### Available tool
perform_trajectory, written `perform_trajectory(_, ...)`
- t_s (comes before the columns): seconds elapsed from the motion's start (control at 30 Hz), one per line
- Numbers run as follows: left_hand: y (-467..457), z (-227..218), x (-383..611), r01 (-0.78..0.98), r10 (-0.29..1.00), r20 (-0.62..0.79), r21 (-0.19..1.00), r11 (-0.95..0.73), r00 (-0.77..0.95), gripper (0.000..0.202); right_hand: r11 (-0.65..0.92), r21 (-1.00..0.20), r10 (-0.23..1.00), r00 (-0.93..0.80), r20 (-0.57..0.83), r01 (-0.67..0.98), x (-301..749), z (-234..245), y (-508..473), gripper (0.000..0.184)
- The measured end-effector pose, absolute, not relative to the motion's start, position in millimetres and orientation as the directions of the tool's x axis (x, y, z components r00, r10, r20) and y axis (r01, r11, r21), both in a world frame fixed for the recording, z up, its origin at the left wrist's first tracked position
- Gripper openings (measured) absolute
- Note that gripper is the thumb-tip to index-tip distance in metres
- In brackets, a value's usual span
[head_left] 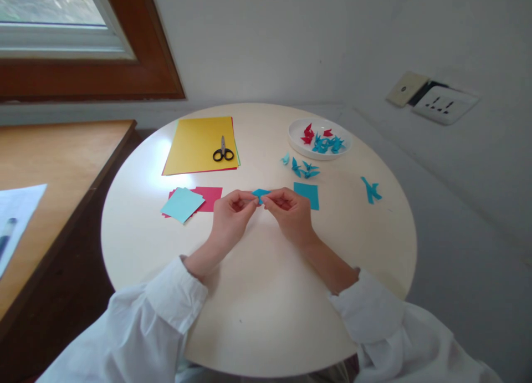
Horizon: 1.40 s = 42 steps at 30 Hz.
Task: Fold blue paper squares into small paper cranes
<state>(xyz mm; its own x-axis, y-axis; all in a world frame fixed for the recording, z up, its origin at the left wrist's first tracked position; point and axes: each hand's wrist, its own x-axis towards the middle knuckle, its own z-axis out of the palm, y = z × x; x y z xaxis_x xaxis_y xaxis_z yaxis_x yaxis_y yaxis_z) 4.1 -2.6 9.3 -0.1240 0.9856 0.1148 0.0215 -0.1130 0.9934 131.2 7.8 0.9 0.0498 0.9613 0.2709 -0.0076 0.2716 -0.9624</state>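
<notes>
Pinching a small folded blue paper piece (pixel 261 193) at frame centre: the person's left hand (pixel 233 214) and right hand (pixel 291 212) grip it thumb-to-finger, one per side, other fingers curled. Fingertips partly cover it; can't tell the fold count. Should handle near-weightless, thin, crisp at creases, easy to crumple or tear; best hold is probably a light pinch on the folded edges. One container: shallow round white plate (pixel 296 131), upper right of frame, holding small red folded-paper pieces (pixel 308 133) and bright-blue folded-paper pieces (pixel 328 144). Blue folded-paper birds (pixel 308 173) sit outside, just below it in frame.
</notes>
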Motion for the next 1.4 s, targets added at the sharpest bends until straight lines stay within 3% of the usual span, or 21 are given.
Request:
perform_trajectory(0.3,-2,5,4,0.007,0.987,0.105,0.994,-0.105,-0.121,0.006,0.276,-0.961,0.96,0.048,0.275,-0.005,131,0,8,0.015)
perform_trajectory(0.5,-1,3,2,0.03,0.982,0.144,0.989,-0.142,-0.122,0.016,0.286,-0.958,0.957,0.05,0.286,0.023,133,-2,10,0.01)
perform_trajectory(0.8,-3,13,2,-0.183,0.998,0.058,0.981,-0.058,-0.003,0.038,0.241,-0.97,0.969,0.054,0.24,-0.016,136,3,10,0.013)
perform_trajectory(1.1,-2,9,1,-0.277,0.999,0.039,0.961,-0.027,0.037,0.035,0.228,-0.972,0.972,0.07,0.224,-0.049,137,2,12,0.013)
perform_trajectory(1.4,0,8,1,-0.097,0.998,0.062,0.993,-0.064,-0.027,0.033,0.207,-0.973,0.978,0.029,0.206,-0.101,134,-1,12,0.017)
